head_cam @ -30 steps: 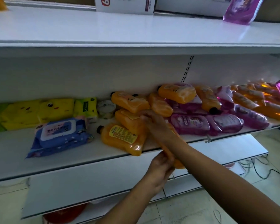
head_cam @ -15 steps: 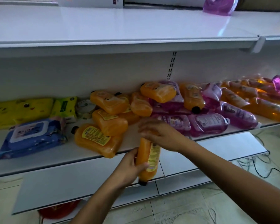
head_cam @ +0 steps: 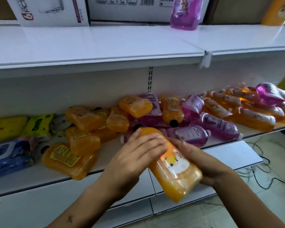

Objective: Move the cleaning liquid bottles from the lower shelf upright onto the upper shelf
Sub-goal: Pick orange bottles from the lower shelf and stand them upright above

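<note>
Holding an orange bottle (head_cam: 173, 167) in front of the lower shelf (head_cam: 105, 162), tilted, dark cap end pointing up and away, base toward the floor. Left hand (head_cam: 135, 155) has its fingers curled over the label face near the neck; right hand (head_cam: 202, 163) cups it from beneath and behind, fingers wrapped round the far side. Full of liquid, so I'd judge it fairly heavy, and the thin walls look soft enough to give under a squeeze. That glossy film looks slippery too. Best hold, I'd say: one palm under the base, the other round the shoulder below the cap. Upper shelf (head_cam: 97, 46) waits above, a purple bottle (head_cam: 185, 14) already standing there. Plenty of orange and purple ones lie heaped on the lower shelf.
</note>
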Demonstrator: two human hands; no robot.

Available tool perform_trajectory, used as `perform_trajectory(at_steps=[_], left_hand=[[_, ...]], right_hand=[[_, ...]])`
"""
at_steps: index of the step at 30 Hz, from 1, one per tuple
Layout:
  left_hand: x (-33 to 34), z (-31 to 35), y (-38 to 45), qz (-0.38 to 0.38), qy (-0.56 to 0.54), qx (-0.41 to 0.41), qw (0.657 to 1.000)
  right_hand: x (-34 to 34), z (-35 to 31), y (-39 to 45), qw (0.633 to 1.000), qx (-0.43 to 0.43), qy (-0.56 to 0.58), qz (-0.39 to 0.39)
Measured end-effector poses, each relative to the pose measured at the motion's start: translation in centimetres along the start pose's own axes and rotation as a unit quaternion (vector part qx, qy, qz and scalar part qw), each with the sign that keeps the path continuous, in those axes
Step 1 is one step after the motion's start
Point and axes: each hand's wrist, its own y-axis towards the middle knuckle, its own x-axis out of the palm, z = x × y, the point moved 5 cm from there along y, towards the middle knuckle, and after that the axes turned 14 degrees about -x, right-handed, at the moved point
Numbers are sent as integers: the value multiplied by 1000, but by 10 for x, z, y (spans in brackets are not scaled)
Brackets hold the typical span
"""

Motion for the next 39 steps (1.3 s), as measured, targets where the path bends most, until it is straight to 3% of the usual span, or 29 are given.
perform_trajectory(at_steps=[4,10,12,15,17,19,23,27,31,39], left_hand=[[20,12,13,-18,18,37,999],[30,13,37,43,-90,-134,986],[31,12,40,8,-194,-195,961],[42,16,41,-121,-346,-235,900],[49,27,42,-204,-423,-221,855],[55,35,45,-252,-453,-203,831],[54,35,54,-266,-452,-202,827],[46,36,58,-262,-432,-173,846],[40,45,58,-262,-469,-150,830],[33,76,86,-282,-489,-78,821]], right_hand=[[-14,-5,-17,997,-18,-74,21],[-38,-25,-40,966,-106,-167,169],[-40,-35,-46,949,-142,-201,199],[-35,-45,-51,929,-208,-215,217],[-32,-49,-53,918,-236,-218,234],[-28,-51,-52,909,-249,-224,250],[-18,-54,-49,893,-245,-244,287],[-8,-66,-60,873,-248,-287,307],[11,-80,-79,850,-237,-379,279],[30,-131,-122,784,-255,-464,324]])
